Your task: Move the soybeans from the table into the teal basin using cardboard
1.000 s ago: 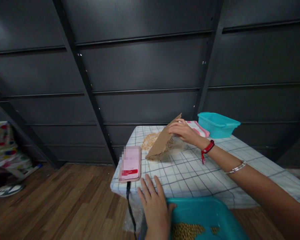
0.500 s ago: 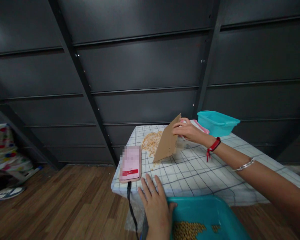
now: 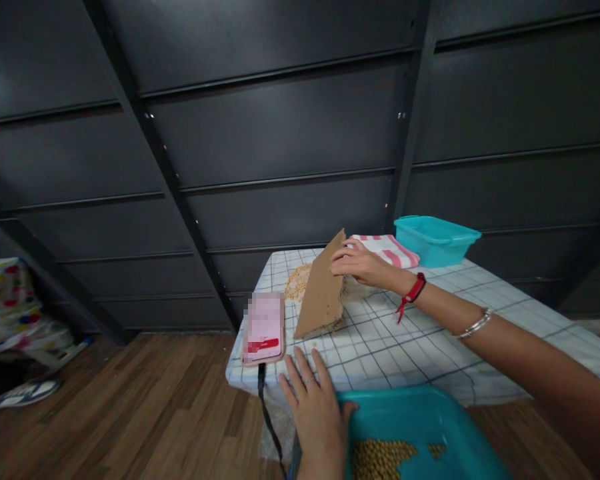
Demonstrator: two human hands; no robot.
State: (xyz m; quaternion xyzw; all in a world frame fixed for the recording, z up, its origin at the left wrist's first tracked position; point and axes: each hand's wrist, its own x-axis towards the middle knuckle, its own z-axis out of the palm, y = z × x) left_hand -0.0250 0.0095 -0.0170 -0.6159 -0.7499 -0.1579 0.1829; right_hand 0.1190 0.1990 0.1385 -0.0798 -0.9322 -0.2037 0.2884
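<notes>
Standing here, I see the brown cardboard sheet (image 3: 323, 293) at about twelve o'clock from the person's left hand (image 3: 320, 413), well apart from it, while the right hand (image 3: 363, 262) is already on it, so the right is plainly the nearer. The right hand pinches the sheet along its upper edge, fingers closed on the cardboard, reaching in from the four o'clock side. The sheet stands tilted over the checked tablecloth (image 3: 375, 340), its long axis running from roughly seven o'clock up to one. The relation that matters is how the sheet stands to the heap of pale yellow grains (image 3: 296, 283): they lie just beside it at about ten o'clock, partly hidden behind its face, and I can't tell whether the cardboard touches them. The left hand lies with fingers spread wide over the table's near edge, its thumb by the rim of the big teal tub (image 3: 405, 417), which sits at three o'clock from it with tan beans (image 3: 383, 457) inside; whether the thumb grips the rim, I can't tell. A pink-cased phone (image 3: 267, 320) lies near those spread fingers, at eleven o'clock.
</notes>
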